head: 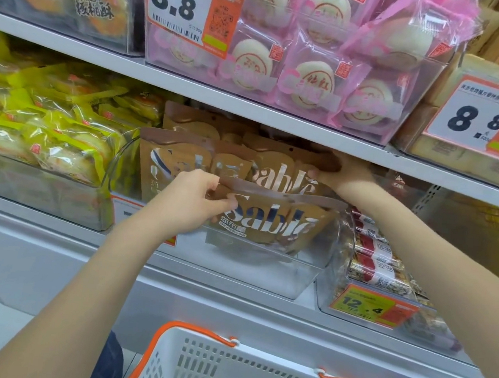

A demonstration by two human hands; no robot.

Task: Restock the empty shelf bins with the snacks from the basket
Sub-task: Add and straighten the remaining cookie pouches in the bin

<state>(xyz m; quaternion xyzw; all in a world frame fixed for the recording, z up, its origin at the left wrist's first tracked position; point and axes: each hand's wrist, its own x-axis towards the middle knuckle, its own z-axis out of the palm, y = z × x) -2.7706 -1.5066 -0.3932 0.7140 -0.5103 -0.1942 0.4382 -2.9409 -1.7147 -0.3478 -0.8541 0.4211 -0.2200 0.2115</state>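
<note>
Both arms reach forward; left hand [191,200] pinches with curled fingers, right hand [341,176] seemingly too.

The clear bin [303,275] sits on the middle shelf [228,307], between the bun bin [39,196] on the left and the bar bin [384,300] on the right. Several Sablé pouches [179,162] stand upright in it. The left hand [190,204] holds the nearest pouch [278,223] at the bin's front. The right hand [346,175] grips a pouch behind it. The basket [251,375] lies nearest, below the shelf. The upper shelf [252,102] carries the pastry bin [288,53].
</note>
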